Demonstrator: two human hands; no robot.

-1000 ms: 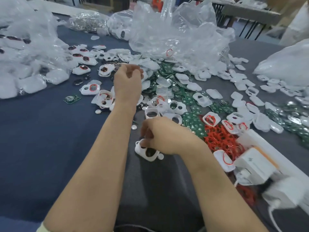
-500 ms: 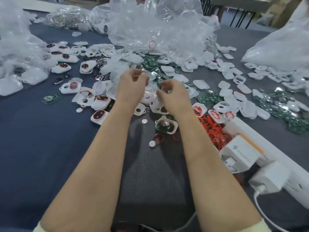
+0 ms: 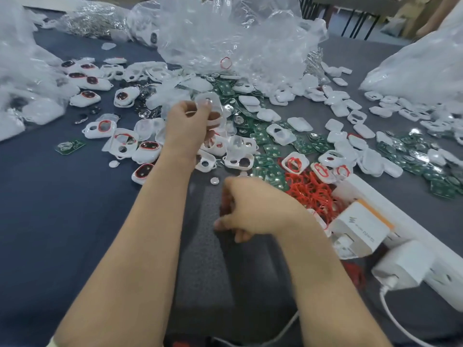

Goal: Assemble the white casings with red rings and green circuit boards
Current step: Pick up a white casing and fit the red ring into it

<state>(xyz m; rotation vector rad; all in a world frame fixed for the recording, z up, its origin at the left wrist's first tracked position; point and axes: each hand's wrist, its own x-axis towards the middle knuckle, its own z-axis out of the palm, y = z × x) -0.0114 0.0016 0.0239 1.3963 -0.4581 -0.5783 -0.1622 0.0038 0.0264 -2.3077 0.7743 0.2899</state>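
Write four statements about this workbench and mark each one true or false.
1. The left hand holds a white casing above the pile. True.
2. The loose red rings lie heaped left of the left hand. False: they lie right of the right hand, beside the power strip.
3. A white charger is plugged into the power strip. True.
4. The green circuit boards are stacked in a tray. False: they lie scattered loose on the table.
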